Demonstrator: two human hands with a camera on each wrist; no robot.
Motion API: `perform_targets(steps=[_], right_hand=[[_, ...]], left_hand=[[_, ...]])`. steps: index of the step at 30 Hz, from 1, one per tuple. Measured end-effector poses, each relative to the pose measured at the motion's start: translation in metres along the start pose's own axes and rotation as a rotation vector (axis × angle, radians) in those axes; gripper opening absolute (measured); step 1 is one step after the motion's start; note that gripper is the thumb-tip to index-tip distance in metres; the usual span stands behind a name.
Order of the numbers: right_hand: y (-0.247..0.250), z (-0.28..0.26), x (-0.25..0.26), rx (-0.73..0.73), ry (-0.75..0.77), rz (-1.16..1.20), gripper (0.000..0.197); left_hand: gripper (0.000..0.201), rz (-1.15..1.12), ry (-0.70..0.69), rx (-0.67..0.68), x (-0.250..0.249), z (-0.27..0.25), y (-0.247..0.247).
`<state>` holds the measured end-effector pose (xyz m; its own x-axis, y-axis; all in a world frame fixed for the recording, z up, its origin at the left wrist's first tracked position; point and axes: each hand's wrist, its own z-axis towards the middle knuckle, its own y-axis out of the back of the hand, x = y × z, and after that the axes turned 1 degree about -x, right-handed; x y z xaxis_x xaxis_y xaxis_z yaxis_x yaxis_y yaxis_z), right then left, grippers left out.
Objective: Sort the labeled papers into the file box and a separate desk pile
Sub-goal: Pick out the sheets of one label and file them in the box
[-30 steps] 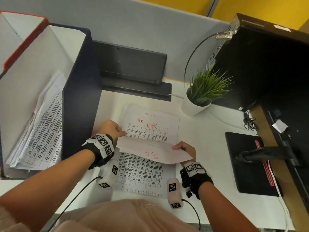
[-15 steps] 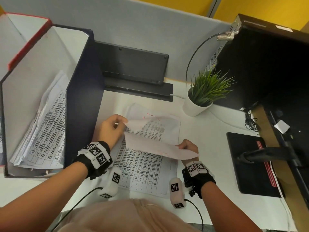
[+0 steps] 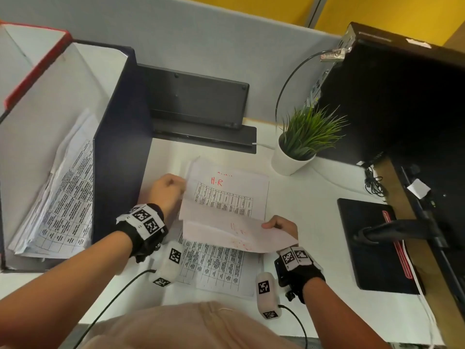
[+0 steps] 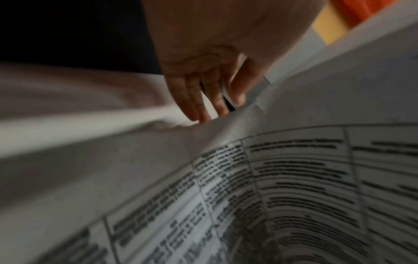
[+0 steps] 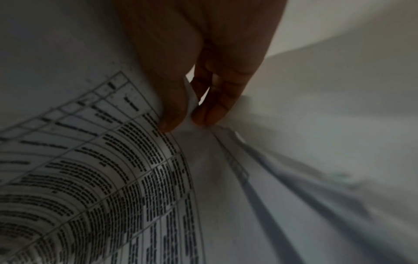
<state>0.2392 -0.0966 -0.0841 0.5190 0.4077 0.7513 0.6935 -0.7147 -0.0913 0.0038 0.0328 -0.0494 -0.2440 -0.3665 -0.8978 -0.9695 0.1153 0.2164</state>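
Your left hand (image 3: 168, 191) and right hand (image 3: 281, 225) both pinch one sheet (image 3: 226, 230) mid-frame; box (image 3: 118, 152) at left already holds papers, stack (image 3: 216, 268) remains.

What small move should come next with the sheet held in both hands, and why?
Probably lift the top sheet clear of the desk stack. The left hand and right hand already pinch its opposite edges, it is bowed up, and the next page's red "H.R" label already shows.

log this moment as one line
step: lifting top sheet off pile | left hand: holding sheet | right hand: pinching sheet
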Motion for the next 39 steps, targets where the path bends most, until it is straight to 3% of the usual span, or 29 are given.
perform_targets(steps=[2, 5, 11, 14, 16, 20, 24, 28, 32, 37, 39], right_hand=[[-0.002, -0.002, -0.001, -0.001, -0.030, 0.022, 0.045], [-0.004, -0.003, 0.000, 0.022, -0.065, 0.061, 0.048], [-0.008, -0.001, -0.002, -0.017, 0.008, 0.047, 0.048], [-0.010, -0.002, -0.001, -0.024, -0.004, 0.064, 0.033], [-0.011, -0.003, 0.002, -0.006, -0.025, 0.075, 0.026], [-0.011, -0.002, 0.003, 0.030, -0.071, 0.152, 0.029], [-0.012, 0.000, -0.001, -0.019, 0.041, 0.116, 0.036], [-0.008, 0.002, -0.007, -0.072, 0.373, -0.468, 0.040], [-0.004, 0.003, -0.012, -0.021, 0.457, -0.433, 0.052], [-0.005, 0.002, -0.006, 0.033, 0.516, -0.589, 0.022], [-0.004, 0.002, -0.009, 0.020, 0.491, -0.536, 0.034]], left_hand=[[0.005, 0.241, 0.036, 0.007, 0.007, 0.009, 0.004], [0.025, 0.372, 0.115, 0.074, 0.015, 0.016, 0.008], [0.019, 0.476, 0.018, 0.060, 0.016, 0.017, 0.006], [0.017, 0.571, -0.061, 0.090, 0.018, 0.016, 0.006], [0.009, 0.522, -0.144, 0.054, 0.020, 0.013, 0.008], [0.017, 0.225, -0.389, 0.028, 0.018, -0.001, 0.009], [0.026, -0.078, -0.252, 0.108, 0.012, -0.014, 0.008], [0.029, -0.283, -0.063, 0.190, 0.006, -0.020, 0.006], [0.030, -0.283, 0.007, 0.217, 0.001, -0.018, 0.005], [0.026, -0.185, 0.109, 0.227, -0.004, -0.006, 0.005], [0.023, -0.091, 0.194, 0.158, -0.005, 0.001, 0.006]])
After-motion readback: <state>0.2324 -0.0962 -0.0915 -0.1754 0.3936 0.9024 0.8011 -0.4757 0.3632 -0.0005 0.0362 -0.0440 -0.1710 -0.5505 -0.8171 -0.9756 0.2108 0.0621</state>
